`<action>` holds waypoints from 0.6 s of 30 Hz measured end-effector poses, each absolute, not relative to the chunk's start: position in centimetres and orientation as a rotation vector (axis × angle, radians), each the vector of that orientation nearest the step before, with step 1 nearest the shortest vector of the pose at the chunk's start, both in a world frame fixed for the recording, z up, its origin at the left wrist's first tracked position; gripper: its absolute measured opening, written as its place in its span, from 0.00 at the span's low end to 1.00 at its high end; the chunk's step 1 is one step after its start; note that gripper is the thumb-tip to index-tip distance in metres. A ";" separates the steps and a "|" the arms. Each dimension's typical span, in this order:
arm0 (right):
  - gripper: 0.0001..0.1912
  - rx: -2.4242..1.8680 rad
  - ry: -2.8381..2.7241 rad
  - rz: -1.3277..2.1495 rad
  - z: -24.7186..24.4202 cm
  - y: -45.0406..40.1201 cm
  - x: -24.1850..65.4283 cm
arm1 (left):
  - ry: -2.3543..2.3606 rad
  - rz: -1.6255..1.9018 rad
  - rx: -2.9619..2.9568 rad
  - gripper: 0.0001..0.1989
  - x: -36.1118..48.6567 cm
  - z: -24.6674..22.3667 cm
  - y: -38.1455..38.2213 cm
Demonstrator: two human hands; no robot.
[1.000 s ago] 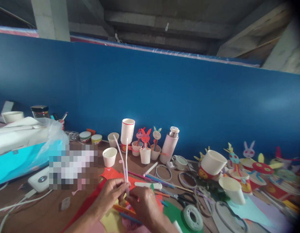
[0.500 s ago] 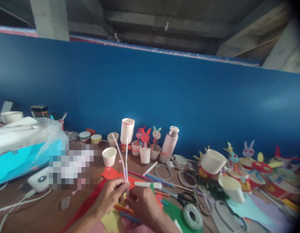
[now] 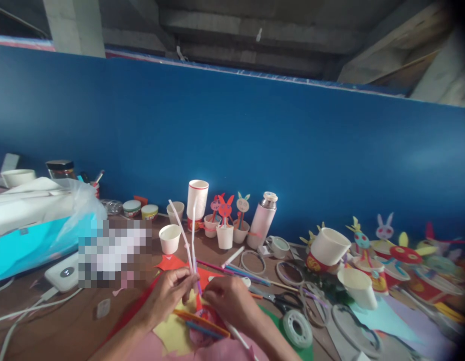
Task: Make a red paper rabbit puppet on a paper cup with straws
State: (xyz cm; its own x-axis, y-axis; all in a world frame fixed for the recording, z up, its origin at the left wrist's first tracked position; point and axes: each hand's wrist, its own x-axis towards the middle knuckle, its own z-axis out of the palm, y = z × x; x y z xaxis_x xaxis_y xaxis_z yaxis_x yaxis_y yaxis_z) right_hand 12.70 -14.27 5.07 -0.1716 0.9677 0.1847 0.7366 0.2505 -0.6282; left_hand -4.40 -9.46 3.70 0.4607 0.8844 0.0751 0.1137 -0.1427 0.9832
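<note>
Near centre, pale straws (image 3: 193, 233): raised in the narrow, pinching grip of the left hand (image 3: 170, 292), apparently to steady them.
Right hand (image 3: 232, 302): just right, fingers curled; cannot tell whether its grip holds anything.
Desk (image 3: 74, 328): brown, yellow paper (image 3: 168, 332) near.
Partition (image 3: 232, 130): blue, far, beneath a concrete ceiling (image 3: 285, 30).

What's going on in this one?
A person's left hand pinches two pale straws, tips pointing up. The right hand is close by, fingers curled; whether it holds anything is unclear. Yellow paper lies below them, scissors to the right. Behind, a red rabbit-eared figure rises from a paper cup.
</note>
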 end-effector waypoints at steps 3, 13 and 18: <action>0.11 -1.611 -1.880 0.497 7.3 -14.3 15.0 | 0.933 0.912 1.575 0.15 -4.9 4.1 -9.0; 0.10 -1.552 -1.743 0.449 9.7 -15.1 18.1 | 1.126 1.073 1.586 0.17 -6.8 7.0 -8.5; 0.10 -1.605 -1.793 0.377 9.4 -15.1 17.7 | 1.136 1.113 1.607 0.17 -6.8 7.8 -8.9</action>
